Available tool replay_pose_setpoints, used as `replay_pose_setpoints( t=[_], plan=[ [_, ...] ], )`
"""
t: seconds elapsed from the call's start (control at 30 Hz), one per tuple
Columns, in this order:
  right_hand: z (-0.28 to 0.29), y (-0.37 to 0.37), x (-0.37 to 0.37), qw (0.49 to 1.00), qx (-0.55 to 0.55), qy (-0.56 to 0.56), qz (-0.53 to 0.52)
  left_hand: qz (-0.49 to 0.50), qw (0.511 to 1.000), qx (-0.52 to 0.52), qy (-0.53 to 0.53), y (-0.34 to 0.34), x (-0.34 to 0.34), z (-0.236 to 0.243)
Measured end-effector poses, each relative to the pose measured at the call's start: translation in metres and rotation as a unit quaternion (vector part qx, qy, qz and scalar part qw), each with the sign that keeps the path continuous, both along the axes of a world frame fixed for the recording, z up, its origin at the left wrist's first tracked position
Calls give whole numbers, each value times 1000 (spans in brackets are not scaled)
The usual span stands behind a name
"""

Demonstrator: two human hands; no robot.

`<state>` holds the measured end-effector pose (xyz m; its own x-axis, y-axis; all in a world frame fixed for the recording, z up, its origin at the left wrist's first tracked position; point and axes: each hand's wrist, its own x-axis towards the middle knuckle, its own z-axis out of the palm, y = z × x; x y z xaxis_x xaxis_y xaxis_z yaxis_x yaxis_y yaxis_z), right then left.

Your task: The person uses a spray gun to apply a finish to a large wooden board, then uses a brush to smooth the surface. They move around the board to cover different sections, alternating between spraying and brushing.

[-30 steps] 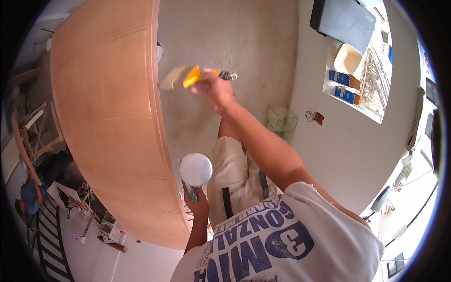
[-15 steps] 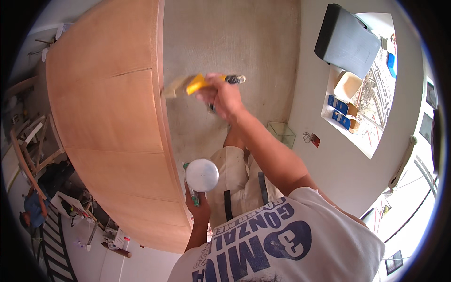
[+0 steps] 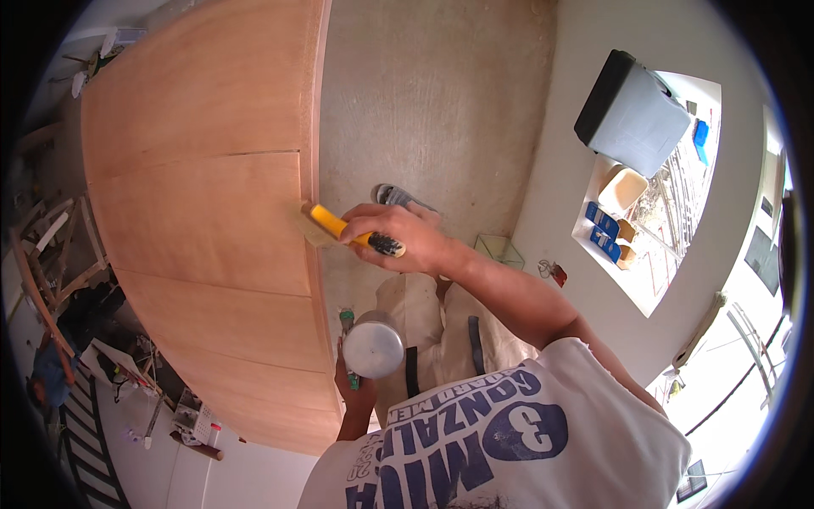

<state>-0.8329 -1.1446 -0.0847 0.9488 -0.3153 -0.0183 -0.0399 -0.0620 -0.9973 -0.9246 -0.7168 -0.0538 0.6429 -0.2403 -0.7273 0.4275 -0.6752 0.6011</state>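
Observation:
My right hand (image 3: 405, 234) is closed around the handle of a paintbrush (image 3: 329, 223) with a yellow and dark, paint-marked handle. Its pale bristles meet the right-hand edge of a large reddish-brown wooden panel (image 3: 199, 212) on my left. Lower down, close to my lap, my left hand (image 3: 359, 392) holds a round grey-white container (image 3: 374, 349). I cannot tell whether its pale round top is a lid or liquid. A green piece (image 3: 347, 315) shows beside the container's rim, its kind unclear. My left fingers are partly hidden by the container.
A sandalled foot (image 3: 398, 196) rests on the grey-brown floor (image 3: 432, 93). A glass box (image 3: 500, 251) stands by the right wall. In the wall opening are a grey case (image 3: 634, 114), a cream tub (image 3: 622, 188) and blue boxes (image 3: 604, 229). Wooden frames (image 3: 59, 263) stand far left.
My right hand has drawn the paintbrush nearer to me along the panel's edge, and its handle now slants down to the right. My left hand still holds the container. The whole view has shifted slightly.

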Motion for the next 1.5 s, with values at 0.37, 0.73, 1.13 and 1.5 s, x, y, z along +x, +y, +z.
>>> replay_pose_setpoints(
  t=[0.37,0.73,1.13,1.5],
  plan=[
    [41,-12,17,985,-63,128,-96,46,999,-24,-12,-20,13,21],
    [63,5,25,992,-34,109,-44,12,996,-31,-77,-71,-8,51],
    [52,26,15,937,-40,98,332,88,984,-18,-156,-88,-48,66],
    [88,18,45,938,-145,98,300,224,952,-14,-210,-95,-105,64]
  ],
)
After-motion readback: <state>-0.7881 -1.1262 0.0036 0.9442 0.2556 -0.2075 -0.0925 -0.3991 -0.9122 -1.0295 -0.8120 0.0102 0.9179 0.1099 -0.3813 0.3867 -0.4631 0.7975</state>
